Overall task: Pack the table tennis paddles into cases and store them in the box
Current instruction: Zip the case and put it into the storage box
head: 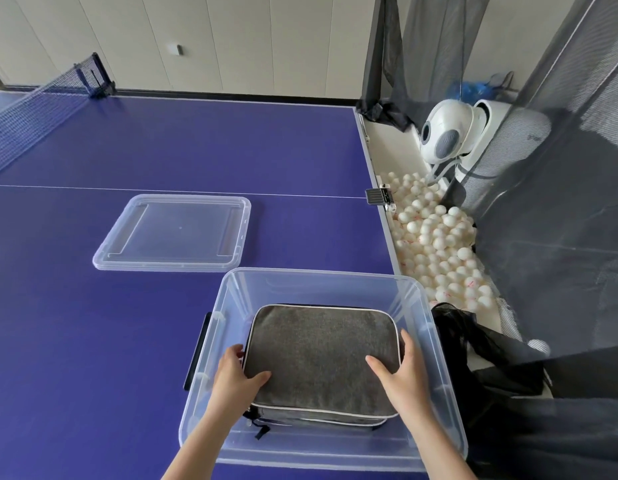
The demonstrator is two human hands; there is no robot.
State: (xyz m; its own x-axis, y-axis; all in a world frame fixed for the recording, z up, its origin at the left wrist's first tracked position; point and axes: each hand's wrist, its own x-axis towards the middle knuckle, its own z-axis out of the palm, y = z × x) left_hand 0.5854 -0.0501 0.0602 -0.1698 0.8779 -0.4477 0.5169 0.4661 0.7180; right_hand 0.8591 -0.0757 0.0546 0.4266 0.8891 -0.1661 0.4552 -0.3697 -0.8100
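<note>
The left grip (236, 374) and the right grip (401, 372) each clasp a side edge of the grey paddle case (321, 355), thumbs on top. The case lies flat, low inside the clear plastic box (227, 299) on the blue worktop (127, 150). The box lid (175, 233) lies apart, farther back.

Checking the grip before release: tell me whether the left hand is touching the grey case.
Touching. The head view shows the left hand gripping the grey case at its left edge, thumb lying on the top fabric.
</note>
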